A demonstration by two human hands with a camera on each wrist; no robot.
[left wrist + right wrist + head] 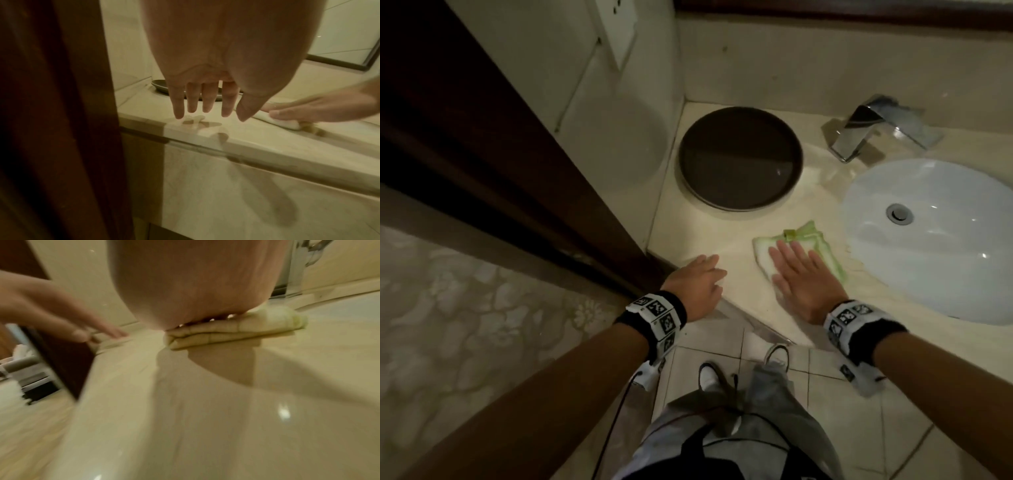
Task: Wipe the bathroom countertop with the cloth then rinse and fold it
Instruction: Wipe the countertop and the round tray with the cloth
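Note:
A folded white cloth with green edging (806,238) lies on the beige countertop (736,236) just left of the sink. My right hand (799,270) presses flat on it with straight fingers; the right wrist view shows the folded cloth (236,331) under my palm. My left hand (700,277) hovers with straight, spread fingers over the counter's front left corner, holding nothing. In the left wrist view its fingers (205,100) hang just above the counter edge (205,134).
A round dark tray (739,157) sits at the back left of the counter. The white oval sink (935,240) is to the right, with a chrome faucet (873,126) behind it. A dark wooden door frame (482,154) stands close on the left.

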